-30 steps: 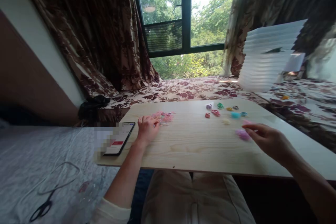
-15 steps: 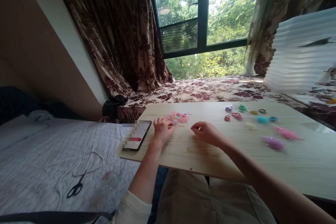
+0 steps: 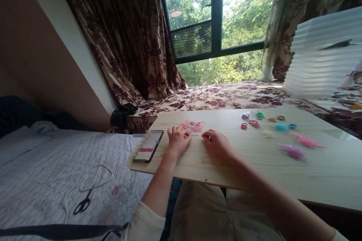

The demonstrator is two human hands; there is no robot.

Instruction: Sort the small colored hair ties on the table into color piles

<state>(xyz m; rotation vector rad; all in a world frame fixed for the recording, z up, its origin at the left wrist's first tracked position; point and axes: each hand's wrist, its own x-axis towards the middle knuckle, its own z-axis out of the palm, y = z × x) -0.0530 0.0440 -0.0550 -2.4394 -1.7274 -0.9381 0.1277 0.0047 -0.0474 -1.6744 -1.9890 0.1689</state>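
A light wooden board (image 3: pixel 249 169) lies across my lap. On its far left part sits a small heap of pink and mixed rubber bands (image 3: pixel 193 125). My left hand (image 3: pixel 178 139) rests on the board with its fingertips at the heap's near edge. Just right of the heap is my right hand (image 3: pixel 215 142), fingers curled toward it; whether it pinches a band is not visible. Small sorted clusters of coloured bands (image 3: pixel 258 119) lie at the far right, with a pink pile (image 3: pixel 306 141) and a purple pile (image 3: pixel 293 151) nearer me.
A phone (image 3: pixel 147 145) lies on the board's left corner. Black scissors (image 3: pixel 83 205) and a white cable (image 3: pixel 93 179) lie on the grey quilt to the left. Behind the board are a flowered window seat (image 3: pixel 215 96), curtains and a window.
My right hand left the purple pile at the right and came across the board to the heap next to my left hand. The view swung left.
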